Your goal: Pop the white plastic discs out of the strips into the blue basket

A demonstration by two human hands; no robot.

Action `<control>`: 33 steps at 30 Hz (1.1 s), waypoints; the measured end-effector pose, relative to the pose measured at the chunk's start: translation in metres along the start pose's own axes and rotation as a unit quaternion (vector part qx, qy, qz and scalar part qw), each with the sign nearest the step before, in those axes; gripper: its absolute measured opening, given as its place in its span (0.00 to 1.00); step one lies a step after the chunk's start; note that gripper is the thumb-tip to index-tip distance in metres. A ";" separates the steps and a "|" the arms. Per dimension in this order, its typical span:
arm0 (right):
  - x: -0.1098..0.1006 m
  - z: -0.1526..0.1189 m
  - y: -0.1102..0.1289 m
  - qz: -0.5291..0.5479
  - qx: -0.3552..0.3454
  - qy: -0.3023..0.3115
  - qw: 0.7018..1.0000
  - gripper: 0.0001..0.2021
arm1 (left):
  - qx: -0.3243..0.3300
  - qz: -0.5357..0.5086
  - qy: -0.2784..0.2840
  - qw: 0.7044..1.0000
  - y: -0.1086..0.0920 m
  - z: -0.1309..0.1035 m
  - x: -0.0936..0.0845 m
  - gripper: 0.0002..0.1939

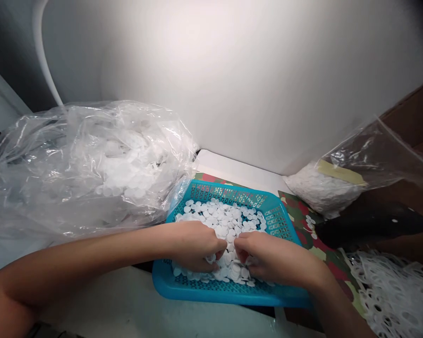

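Discs [229, 215], white, round, loose in blue basket [211, 295], lie between left hand [194, 245] and right hand [270, 256], equally near, and beyond them. Fingers curled; whether gripping discs, cannot tell.

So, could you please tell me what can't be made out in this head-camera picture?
All in the head view:
How many white discs, if any, the left hand and right hand hold: hidden by curled fingers.
Most of the floor of the blue basket: covered by discs.
Much inside the clear bag at left: obscured by folds and glare.
The pile of white rings' full extent: cut off by the right edge.
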State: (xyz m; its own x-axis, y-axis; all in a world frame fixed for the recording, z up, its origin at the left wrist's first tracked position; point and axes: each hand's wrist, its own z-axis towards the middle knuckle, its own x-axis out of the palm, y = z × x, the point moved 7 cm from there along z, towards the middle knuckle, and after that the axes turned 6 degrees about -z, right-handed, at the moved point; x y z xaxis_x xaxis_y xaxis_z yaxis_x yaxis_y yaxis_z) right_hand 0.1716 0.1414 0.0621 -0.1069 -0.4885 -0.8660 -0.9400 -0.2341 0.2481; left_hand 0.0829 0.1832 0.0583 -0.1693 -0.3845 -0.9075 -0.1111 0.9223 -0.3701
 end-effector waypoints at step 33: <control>-0.004 -0.005 0.026 -0.009 -0.045 -0.035 0.998 0.11 | -0.003 0.004 0.005 1.000 -0.001 0.001 0.000 0.12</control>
State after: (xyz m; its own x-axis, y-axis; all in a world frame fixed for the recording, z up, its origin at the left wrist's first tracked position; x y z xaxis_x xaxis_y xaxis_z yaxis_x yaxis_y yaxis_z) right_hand 0.1497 0.1331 0.0741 -0.1166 -0.4237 -0.8983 -0.9094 -0.3181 0.2681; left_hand 0.0835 0.1825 0.0584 -0.1809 -0.3778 -0.9081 -0.1156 0.9251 -0.3618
